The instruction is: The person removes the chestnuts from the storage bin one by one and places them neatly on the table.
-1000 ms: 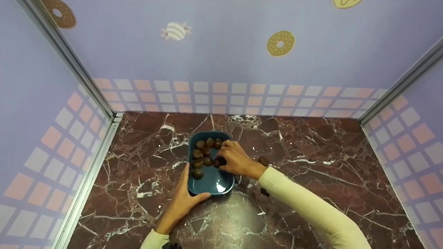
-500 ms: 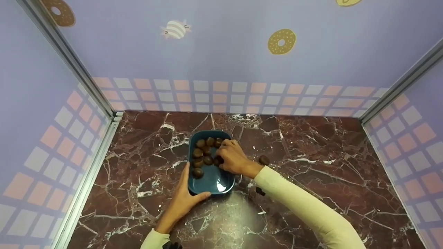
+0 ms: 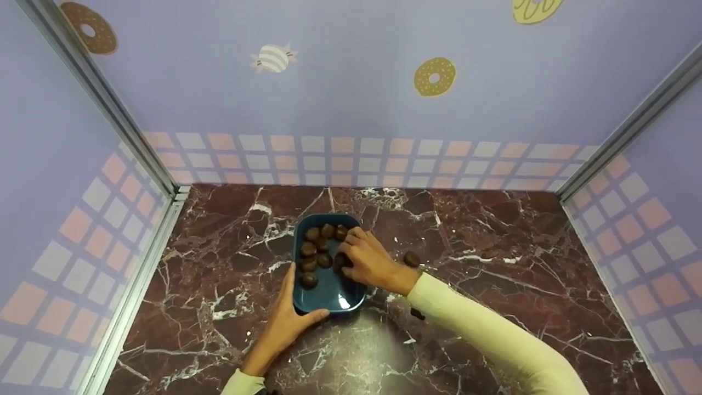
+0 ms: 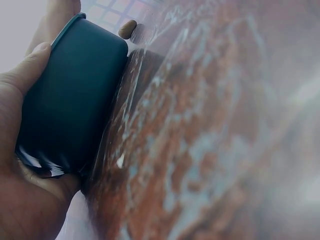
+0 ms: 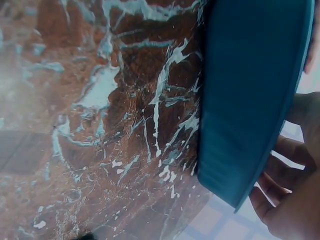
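A deep teal-blue rectangular container (image 3: pixel 329 299) stands on the marble surface, with several brown chestnuts (image 3: pixel 309 249) gathered along its left and far sides. My left hand (image 3: pixel 288 312) grips its near left corner, thumb along the near wall and fingers on the left side. In the left wrist view that hand (image 4: pixel 22 150) wraps around the outer wall. Over the right rim reaches my right hand (image 3: pixel 370 260), its fingertips pinching a dark chestnut (image 3: pixel 340 263) inside the container. From the right wrist view, the wall hides that chestnut, while bent fingers (image 5: pixel 285 150) show beyond the rim.
One loose chestnut (image 3: pixel 411 259) lies on the brown veined marble surface (image 3: pixel 493 307), just right of the right wrist. Lilac panels with a checked band (image 3: pixel 340 145) close off the back and both sides, joined by metal corner rails (image 3: pixel 109 104).
The head view has shifted slightly. My left hand stays on the container, and my right hand remains at its right side with the chestnut, barely moving.
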`<state>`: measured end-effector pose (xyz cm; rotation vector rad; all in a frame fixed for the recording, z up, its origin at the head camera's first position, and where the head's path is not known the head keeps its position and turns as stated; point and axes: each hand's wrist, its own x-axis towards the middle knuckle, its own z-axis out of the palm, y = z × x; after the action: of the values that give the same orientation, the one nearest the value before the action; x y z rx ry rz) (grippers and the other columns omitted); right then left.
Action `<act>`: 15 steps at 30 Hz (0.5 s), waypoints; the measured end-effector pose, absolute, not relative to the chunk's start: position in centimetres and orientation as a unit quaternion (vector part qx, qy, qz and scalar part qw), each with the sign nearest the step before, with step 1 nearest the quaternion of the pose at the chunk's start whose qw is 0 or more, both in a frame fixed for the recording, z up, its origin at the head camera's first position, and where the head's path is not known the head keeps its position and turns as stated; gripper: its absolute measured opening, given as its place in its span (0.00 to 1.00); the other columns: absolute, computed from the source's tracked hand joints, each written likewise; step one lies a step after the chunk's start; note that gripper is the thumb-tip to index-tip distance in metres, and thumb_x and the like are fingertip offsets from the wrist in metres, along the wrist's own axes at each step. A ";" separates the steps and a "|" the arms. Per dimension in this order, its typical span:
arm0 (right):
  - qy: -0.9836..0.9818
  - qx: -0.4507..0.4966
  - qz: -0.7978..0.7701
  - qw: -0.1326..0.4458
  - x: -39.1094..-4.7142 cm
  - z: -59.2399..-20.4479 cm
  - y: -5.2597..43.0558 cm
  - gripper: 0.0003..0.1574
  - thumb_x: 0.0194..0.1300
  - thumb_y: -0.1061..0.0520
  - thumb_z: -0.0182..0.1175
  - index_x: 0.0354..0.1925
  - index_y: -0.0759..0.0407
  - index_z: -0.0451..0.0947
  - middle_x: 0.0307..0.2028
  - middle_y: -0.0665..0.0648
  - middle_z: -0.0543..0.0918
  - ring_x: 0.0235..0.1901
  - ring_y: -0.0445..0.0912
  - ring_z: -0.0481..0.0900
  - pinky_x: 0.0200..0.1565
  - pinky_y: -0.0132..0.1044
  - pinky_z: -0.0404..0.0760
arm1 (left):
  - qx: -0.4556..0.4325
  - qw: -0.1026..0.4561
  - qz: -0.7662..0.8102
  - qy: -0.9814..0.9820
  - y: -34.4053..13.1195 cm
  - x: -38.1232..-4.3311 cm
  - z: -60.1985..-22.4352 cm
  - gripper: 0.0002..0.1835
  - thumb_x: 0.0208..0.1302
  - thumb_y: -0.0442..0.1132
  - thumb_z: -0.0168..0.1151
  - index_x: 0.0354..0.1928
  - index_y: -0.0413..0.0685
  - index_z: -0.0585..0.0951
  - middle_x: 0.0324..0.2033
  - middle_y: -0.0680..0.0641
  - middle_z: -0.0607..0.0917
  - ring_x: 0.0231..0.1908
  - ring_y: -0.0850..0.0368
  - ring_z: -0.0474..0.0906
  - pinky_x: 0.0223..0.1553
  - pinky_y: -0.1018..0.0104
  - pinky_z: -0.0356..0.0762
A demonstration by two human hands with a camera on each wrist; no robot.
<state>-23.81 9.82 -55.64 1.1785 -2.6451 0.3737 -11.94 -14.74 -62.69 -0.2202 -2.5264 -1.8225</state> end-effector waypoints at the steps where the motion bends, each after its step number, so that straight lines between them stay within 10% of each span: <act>1: -0.898 0.404 0.131 0.113 -23.6 -55.5 9.9 0.18 0.60 0.52 0.82 0.46 0.57 0.90 0.47 0.57 0.90 0.58 0.55 0.79 0.55 0.53 0.81 | -0.070 0.007 -0.586 -0.807 -14.7 -12.0 -62.7 0.72 0.57 0.48 0.89 0.91 0.47 0.45 0.87 0.31 0.47 0.85 0.31 0.46 0.81 0.29 0.49; 15: -0.881 0.430 0.160 0.115 -19.8 -53.7 11.9 0.20 0.62 0.52 0.81 0.50 0.56 0.89 0.47 0.55 0.87 0.57 0.54 0.78 0.55 0.50 0.81 | -0.068 -0.005 -0.601 -0.796 -14.7 -12.0 -62.7 0.72 0.59 0.44 0.88 0.91 0.47 0.43 0.88 0.33 0.45 0.86 0.32 0.44 0.81 0.30 0.48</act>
<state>-19.76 11.86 -53.70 1.2594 -2.5829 0.4690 -12.02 -14.69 -62.66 -0.2144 -2.5084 -1.8948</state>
